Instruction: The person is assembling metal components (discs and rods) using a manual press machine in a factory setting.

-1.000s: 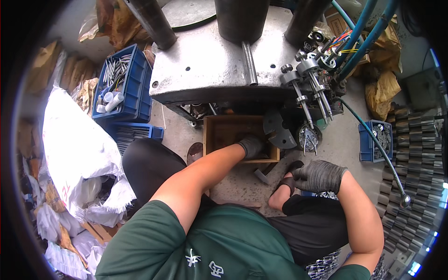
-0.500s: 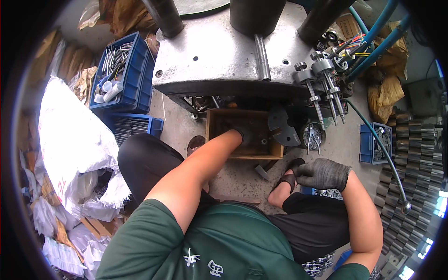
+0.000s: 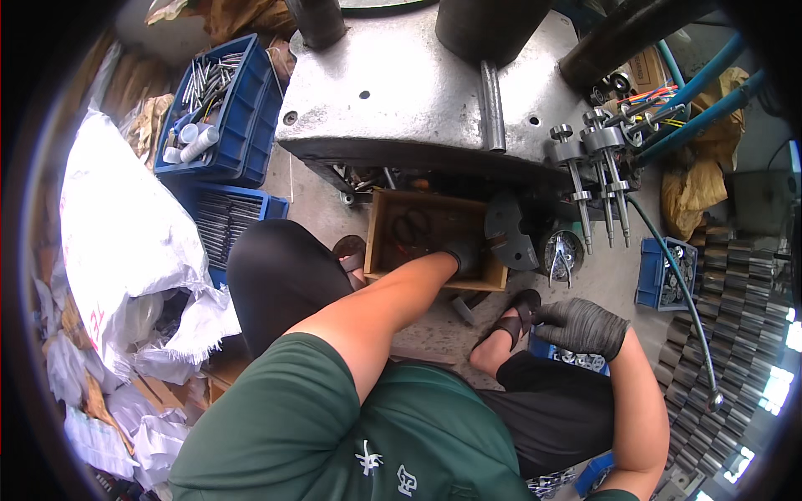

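Note:
My left hand (image 3: 468, 253), in a dark glove, reaches down into an open wooden drawer (image 3: 378, 236) under the metal press table. Shadow hides its fingers, so what they touch is unclear. A dark looped object (image 3: 411, 225), resembling scissor handles, lies in the drawer beside that forearm. Over the drawer's right end stands a dark notched disc (image 3: 511, 232). My right hand (image 3: 582, 327), in a grey knitted glove, is held above my right knee with its fingers curled in. Whatever it may hold is hidden. Beneath it sits a blue bin of small metal parts (image 3: 570, 357).
The heavy steel table (image 3: 393, 92) fills the far side. Metal shafts (image 3: 606, 175) stand at its right corner. A round dish with pliers (image 3: 561, 257) and a hammer (image 3: 462, 309) rest on the floor. Blue crates (image 3: 259, 125) and a white sack (image 3: 125, 242) are leftward.
My left hand has moved right inside the drawer, uncovering the dark looped object. The right hand stays curled, slightly lower. The whole view has shifted a little.

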